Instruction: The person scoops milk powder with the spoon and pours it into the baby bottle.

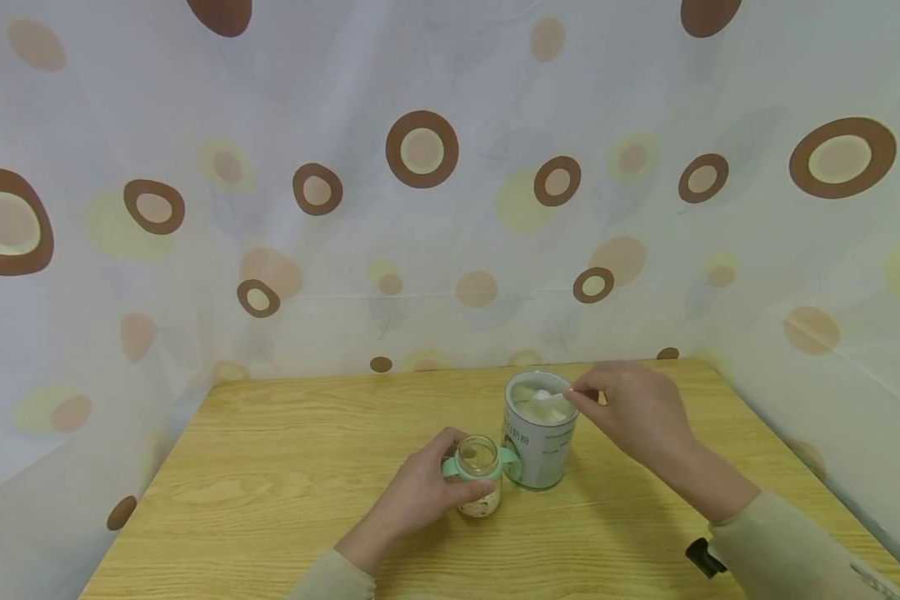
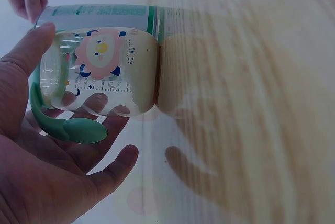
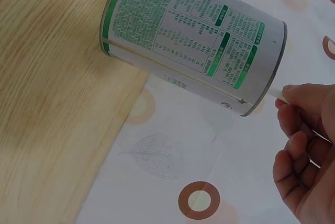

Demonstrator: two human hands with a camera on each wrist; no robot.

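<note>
Beige right sleeve (image 1: 798, 546) nearest me, my left hand (image 1: 423, 487) steadies the gripped bottle (image 2: 107, 67) on the near left side of the tin (image 1: 542, 457), and I should keep the scoop (image 1: 552, 397), pinched in my right hand (image 1: 637, 408), level against spills.

"What do you count first?"
"One bench (image 1: 307, 450), one can (image 1: 543, 454), one bottle (image 2: 102, 69)."
"How many handles (image 2: 84, 131) on that bottle?"
"Two of those."
"And scoops (image 1: 555, 398)?"
"Just the one."
"Anything else in pairs?"
"One left hand (image 1: 423, 487) and one right hand (image 1: 637, 408)."
"Sleeves (image 1: 795, 546)?"
"Two as well."
</note>
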